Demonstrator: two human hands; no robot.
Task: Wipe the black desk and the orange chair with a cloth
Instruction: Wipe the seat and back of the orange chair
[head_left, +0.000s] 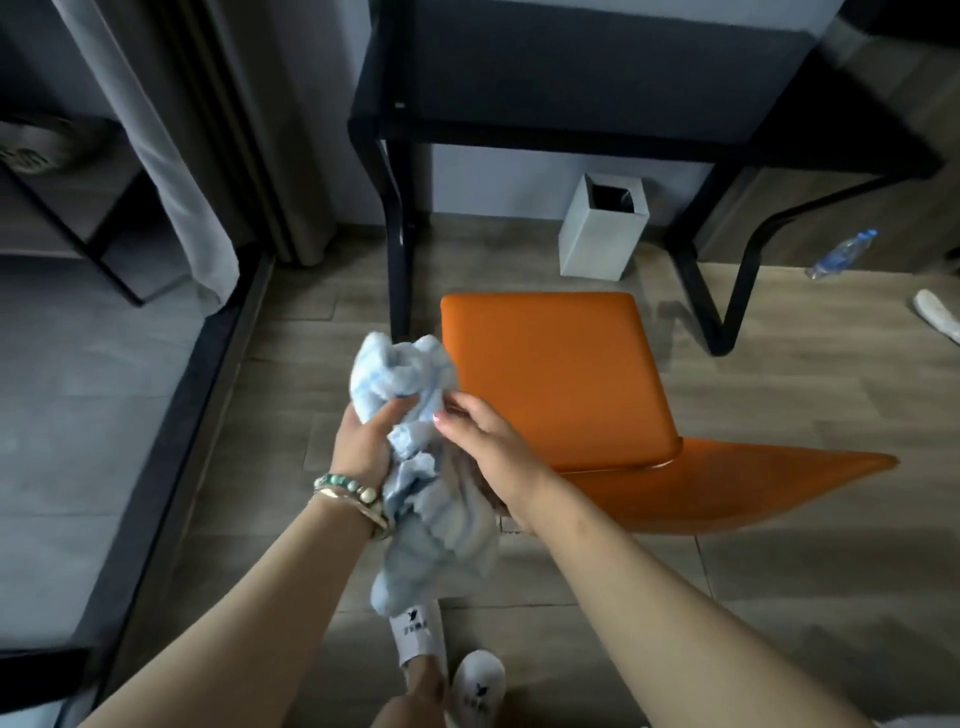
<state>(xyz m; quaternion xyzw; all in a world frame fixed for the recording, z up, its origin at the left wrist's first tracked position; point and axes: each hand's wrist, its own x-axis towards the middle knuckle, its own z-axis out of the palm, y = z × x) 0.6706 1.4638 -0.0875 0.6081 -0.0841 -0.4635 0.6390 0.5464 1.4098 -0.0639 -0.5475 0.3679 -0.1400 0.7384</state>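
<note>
A light blue cloth is bunched up between both hands, in front of me and left of the orange chair. My left hand, with bead bracelets at the wrist, grips the cloth's middle. My right hand holds the cloth's right side, its fingers partly tucked into the folds. The chair's flat seat faces me and its backrest lies nearest to me on the right. The black desk stands behind the chair, against the wall.
A white bin stands under the desk. A plastic bottle and a white slipper lie on the floor at right. A grey curtain hangs at left beside a raised dark platform edge. My slippered feet are below.
</note>
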